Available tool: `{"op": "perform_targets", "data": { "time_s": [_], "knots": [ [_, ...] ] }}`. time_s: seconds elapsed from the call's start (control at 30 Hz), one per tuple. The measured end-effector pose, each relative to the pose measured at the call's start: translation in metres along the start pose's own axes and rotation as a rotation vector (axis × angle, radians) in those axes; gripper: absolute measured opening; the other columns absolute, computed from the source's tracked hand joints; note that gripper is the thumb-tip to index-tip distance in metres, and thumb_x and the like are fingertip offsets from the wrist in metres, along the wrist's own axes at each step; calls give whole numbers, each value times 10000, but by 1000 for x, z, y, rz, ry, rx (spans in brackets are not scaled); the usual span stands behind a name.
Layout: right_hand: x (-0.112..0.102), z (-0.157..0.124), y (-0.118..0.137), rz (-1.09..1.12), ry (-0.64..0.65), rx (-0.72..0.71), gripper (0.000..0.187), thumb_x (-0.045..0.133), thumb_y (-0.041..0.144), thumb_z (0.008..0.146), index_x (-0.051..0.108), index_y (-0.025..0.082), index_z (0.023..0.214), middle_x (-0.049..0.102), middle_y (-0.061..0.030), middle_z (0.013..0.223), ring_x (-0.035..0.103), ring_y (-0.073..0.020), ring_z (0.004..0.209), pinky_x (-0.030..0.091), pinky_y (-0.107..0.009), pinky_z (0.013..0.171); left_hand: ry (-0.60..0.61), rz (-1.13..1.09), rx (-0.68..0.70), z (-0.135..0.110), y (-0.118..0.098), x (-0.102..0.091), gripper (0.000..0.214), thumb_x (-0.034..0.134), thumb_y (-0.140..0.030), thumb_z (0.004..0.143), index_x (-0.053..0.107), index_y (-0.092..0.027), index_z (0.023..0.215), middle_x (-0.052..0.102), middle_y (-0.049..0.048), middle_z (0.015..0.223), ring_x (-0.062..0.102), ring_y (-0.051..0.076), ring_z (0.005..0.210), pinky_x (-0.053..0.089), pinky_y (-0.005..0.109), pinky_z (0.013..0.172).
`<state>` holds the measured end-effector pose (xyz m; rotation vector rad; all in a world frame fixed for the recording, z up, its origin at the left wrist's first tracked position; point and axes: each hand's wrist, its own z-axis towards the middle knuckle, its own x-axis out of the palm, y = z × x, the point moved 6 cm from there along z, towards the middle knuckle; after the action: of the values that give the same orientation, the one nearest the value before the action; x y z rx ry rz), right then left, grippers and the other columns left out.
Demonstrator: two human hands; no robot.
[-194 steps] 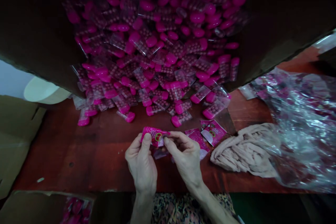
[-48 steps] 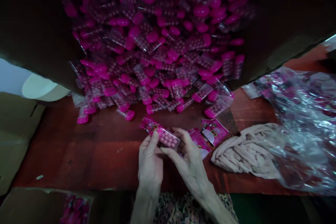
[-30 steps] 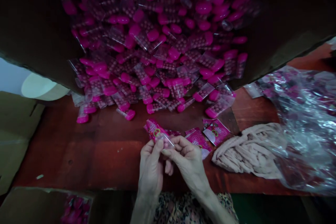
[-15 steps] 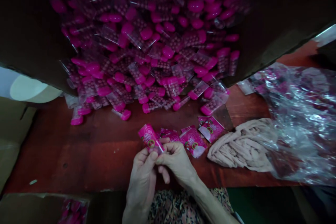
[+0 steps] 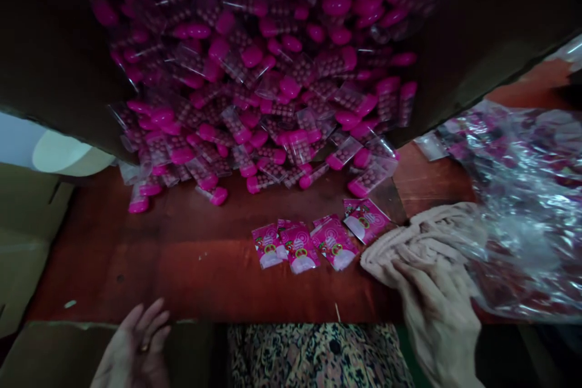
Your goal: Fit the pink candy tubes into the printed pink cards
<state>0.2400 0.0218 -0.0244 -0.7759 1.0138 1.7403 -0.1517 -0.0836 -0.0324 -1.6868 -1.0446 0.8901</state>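
Observation:
My left hand is at the lower left by the table's front edge, fingers stretched out with nothing in them. A ring shows on one finger. My right hand lies on a crumpled beige cloth at the right. Its fingertips press into the folds, blurred and partly hidden, so I cannot tell whether they grip it. Between the hands, several small pink printed sachets lie flat in a row on the table. Behind them spreads a heap of clear tubes with pink caps, filled with small round beads.
The reddish table has a dark open carton around the heap. Shiny clear plastic bags with pink contents cover the right side. A white bowl-like container stands at the left, beside cardboard. Another box sits below the front edge.
Both hands held a pink wrapped tube at the middle; it is no longer in them. My left hand has moved down left and opened. My right hand has moved right onto the cloth.

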Motion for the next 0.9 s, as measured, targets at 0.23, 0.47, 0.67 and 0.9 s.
{"op": "perform_targets", "data": {
  "time_s": [0.23,0.47,0.67,0.9],
  "knots": [
    [43,19,83,297,136,-38,165,535,237,874,639,136,952,580,-93,838,499,-210,772,458,-317,646,511,58,-4,-59,10,130,152,714,-246,665,698,-140,772,722,53,736,630,130,596,492,196,553],
    [73,11,97,353,147,-48,246,489,129,885,682,150,734,586,-63,662,457,-183,667,437,-281,569,663,158,-45,-60,36,153,146,696,-270,695,709,-132,744,712,68,721,625,140,600,493,214,577],
    [47,17,104,405,57,-114,195,530,144,867,716,202,865,628,-71,740,523,-185,724,479,-294,618,792,228,-64,-68,34,165,179,699,-308,686,729,-133,659,652,37,541,546,121,509,432,199,512],
    [61,18,86,939,247,472,381,712,275,717,638,213,1085,679,-56,929,629,-207,808,517,-321,706,665,-23,-254,-76,28,179,138,792,-212,530,716,-153,629,692,22,620,586,120,579,473,228,601]
  ]
}}
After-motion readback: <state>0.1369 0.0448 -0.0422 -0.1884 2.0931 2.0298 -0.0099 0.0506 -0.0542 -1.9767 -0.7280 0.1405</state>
